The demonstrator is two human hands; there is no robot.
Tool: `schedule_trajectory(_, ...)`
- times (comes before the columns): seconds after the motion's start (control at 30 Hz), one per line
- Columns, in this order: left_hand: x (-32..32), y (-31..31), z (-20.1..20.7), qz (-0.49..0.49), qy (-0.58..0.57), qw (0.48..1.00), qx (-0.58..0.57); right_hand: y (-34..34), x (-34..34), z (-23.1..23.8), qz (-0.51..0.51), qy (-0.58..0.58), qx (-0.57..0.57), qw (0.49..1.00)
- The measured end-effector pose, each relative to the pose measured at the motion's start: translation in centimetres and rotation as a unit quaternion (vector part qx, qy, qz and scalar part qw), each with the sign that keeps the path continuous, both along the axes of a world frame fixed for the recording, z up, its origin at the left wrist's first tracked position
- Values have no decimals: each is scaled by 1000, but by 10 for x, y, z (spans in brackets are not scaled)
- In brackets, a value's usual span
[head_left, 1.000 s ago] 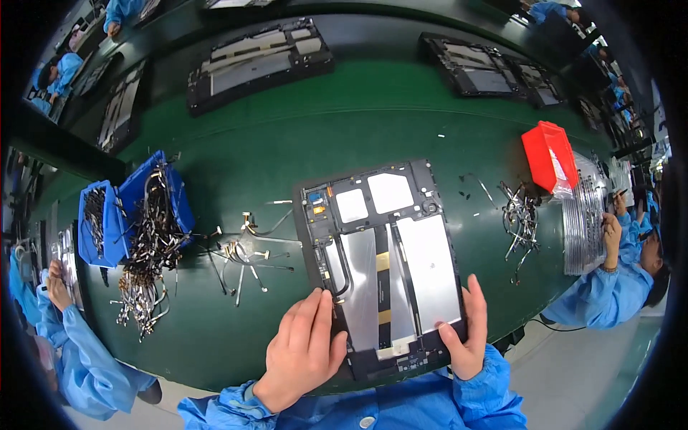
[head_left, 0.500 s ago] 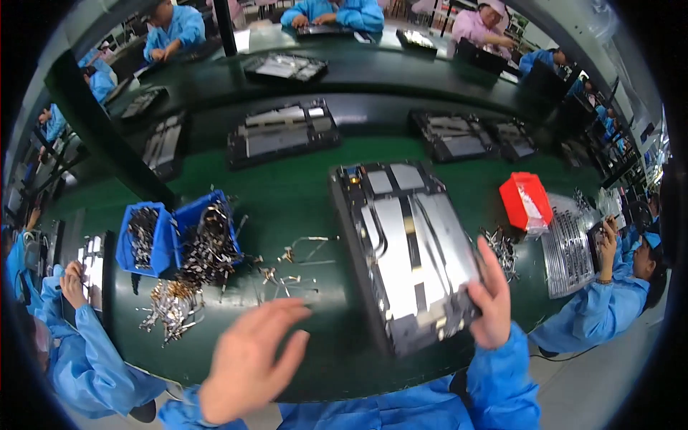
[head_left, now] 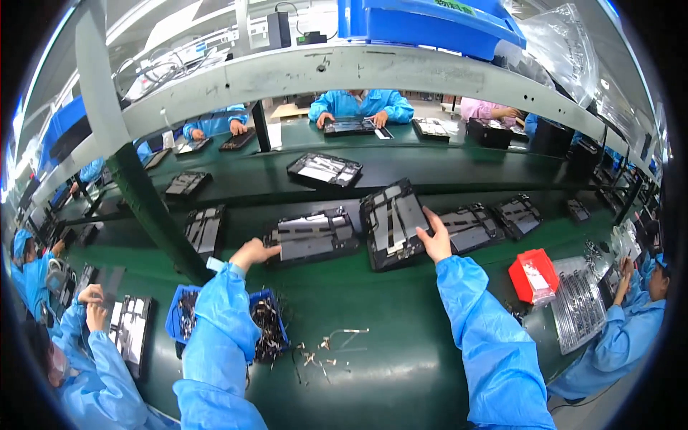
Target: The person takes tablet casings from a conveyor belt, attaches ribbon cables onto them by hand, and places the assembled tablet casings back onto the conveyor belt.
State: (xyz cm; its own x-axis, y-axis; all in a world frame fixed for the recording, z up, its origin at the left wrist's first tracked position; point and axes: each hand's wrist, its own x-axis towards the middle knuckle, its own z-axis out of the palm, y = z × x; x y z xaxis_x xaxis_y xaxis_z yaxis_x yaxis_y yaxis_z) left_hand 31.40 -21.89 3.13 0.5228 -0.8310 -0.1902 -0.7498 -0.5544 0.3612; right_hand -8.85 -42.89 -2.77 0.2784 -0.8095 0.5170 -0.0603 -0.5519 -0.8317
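Note:
My right hand (head_left: 435, 235) grips the right edge of an opened tablet-like device (head_left: 393, 226), flat and black-framed with silver-grey panels inside. It is tilted over the far side of the table, among a row of similar devices. My left hand (head_left: 252, 252) is at the left edge of another such device (head_left: 315, 235), its thumb laid over the corner and its other fingers partly hidden. Below my left forearm are two blue bins (head_left: 285, 328) full of small flex-cable parts, partly covered by my sleeve. Loose flex cables (head_left: 326, 352) lie on the green table between my arms.
A red bin (head_left: 532, 276) and a stack of clear trays (head_left: 575, 304) stand at the right. A dark green post (head_left: 161, 208) rises at left, below a metal shelf beam (head_left: 315, 70) with a blue crate (head_left: 430, 27). Co-workers in blue sit on both sides and opposite.
The device in my right hand has moved from close in front of me to the far row. My left hand, empty before, has reached out to another device. The view has tilted up.

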Motion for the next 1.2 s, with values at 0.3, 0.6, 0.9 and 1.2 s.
schedule_trajectory(0.3,12,-31,-17,171,137,976,-15,-18,12,-34,-15,108,37,993)
schedule_trajectory(0.6,29,-20,12,177,655,689,-255,-26,4,-40,-48,108,116,986)
schedule_trajectory(0.9,-65,20,121,72,600,698,-384,-44,-51,4,-159,265,97,946)
schedule_trajectory(1.2,-355,199,40,126,549,661,-496,253,-75,117,194,-208,491,823)
